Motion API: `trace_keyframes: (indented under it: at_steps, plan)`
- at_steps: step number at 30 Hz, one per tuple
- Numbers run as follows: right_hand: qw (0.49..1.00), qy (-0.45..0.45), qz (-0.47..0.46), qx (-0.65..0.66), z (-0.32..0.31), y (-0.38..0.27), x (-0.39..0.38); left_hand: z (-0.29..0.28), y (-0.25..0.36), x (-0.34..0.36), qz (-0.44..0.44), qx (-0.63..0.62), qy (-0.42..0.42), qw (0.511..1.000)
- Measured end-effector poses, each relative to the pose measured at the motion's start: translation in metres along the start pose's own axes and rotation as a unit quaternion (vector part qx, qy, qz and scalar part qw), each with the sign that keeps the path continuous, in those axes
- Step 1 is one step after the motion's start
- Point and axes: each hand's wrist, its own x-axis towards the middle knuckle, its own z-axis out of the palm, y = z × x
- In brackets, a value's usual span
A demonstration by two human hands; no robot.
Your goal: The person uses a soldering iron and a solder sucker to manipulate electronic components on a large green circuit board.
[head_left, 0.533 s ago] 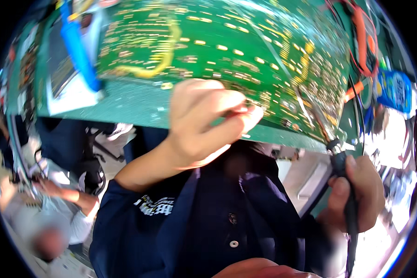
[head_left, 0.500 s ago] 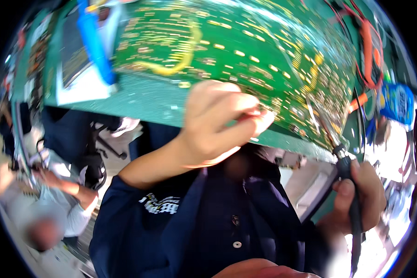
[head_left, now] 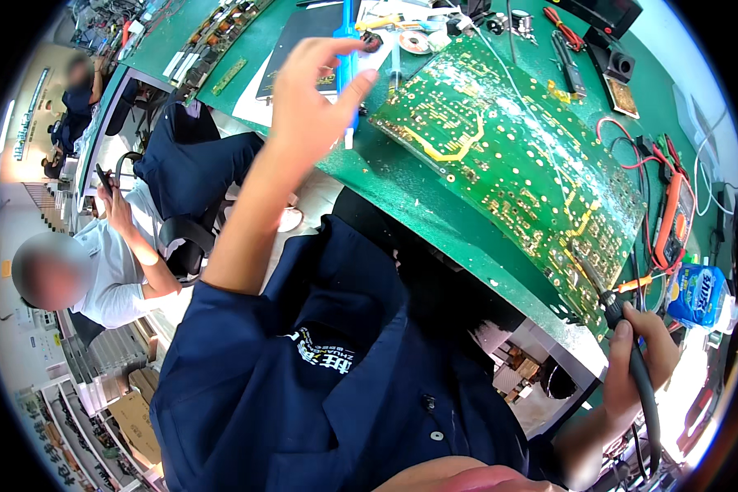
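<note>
My left hand is raised over the left of the bench, thumb and forefinger apart with nothing between them. Just behind it lies a blue-barrelled desoldering pump, partly hidden by the fingers; whether they touch it I cannot tell. A small dark reddish thing sits by the forefinger tip. In my right hand is a soldering iron, held by its dark handle, its cable trailing down. The iron's tip points over the near right corner of a large green circuit board covered in solder points and yellow traces.
Right of the board lie an orange multimeter with red and black leads, an orange-handled screwdriver and a blue packet. A solder reel stands behind. To the left sits a person holding a phone.
My left hand has moved from the board's near edge up and left to the blue pump, its fingers spreading. My right hand still holds the iron. The view has turned and sharpened.
</note>
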Motion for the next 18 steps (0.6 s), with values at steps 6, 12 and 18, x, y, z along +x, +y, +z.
trace_keyframes:
  at_steps: [6, 12, 18]
  plan:
    - [0.997, -0.016, 0.018, 0.075, 0.001, -0.001, 0.004, 0.011, 0.005, 0.007, -0.055, -0.075, -0.091, 0.991]
    - [0.996, -0.022, 0.000, 0.081, 0.000, 0.005, 0.009, 0.049, 0.051, -0.008, -0.082, -0.207, -0.157, 0.962]
    - [0.989, -0.038, 0.050, 0.134, -0.005, 0.006, 0.004, 0.055, 0.061, 0.002, -0.015, -0.096, -0.050, 0.994]
